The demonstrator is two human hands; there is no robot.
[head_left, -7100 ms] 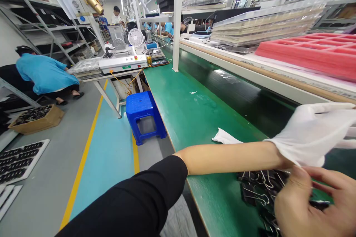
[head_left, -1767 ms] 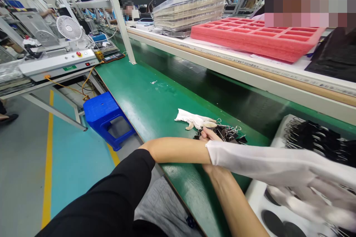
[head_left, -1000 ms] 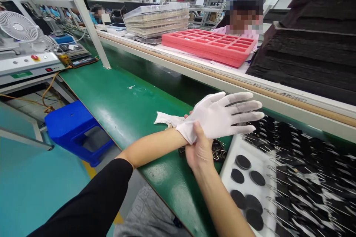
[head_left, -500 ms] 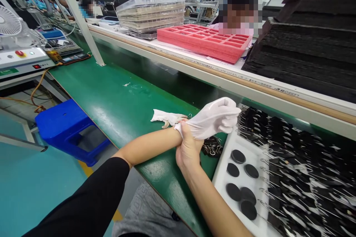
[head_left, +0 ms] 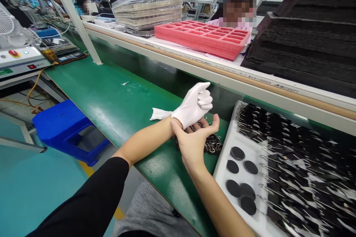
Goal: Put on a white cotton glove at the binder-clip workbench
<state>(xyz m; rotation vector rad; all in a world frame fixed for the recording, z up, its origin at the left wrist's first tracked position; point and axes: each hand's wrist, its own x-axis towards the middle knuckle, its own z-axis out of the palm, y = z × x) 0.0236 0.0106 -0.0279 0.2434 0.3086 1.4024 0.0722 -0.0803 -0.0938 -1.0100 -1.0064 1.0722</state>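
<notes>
My left hand [head_left: 195, 104] wears a white glove and is raised over the green bench [head_left: 116, 100], fingers loosely curled, holding nothing. My bare right hand [head_left: 194, 140] is just under it, palm up and fingers spread, its thumb touching the glove cuff at the wrist. A second white glove [head_left: 160, 114] lies flat on the bench just beyond my left wrist. A small heap of black binder clips [head_left: 213, 147] lies under my hands.
A white tray [head_left: 236, 177] with black round pads and many binder clips sits to the right. Behind the conveyor are a pink foam tray [head_left: 205, 39], stacked clear trays [head_left: 147, 9] and black foam [head_left: 306, 44]. A person sits opposite. A blue stool [head_left: 66, 129] stands in the aisle.
My right hand has let go of the glove cuff and turned palm up. My gloved left hand has lifted and curled its fingers. The view drifted slightly.
</notes>
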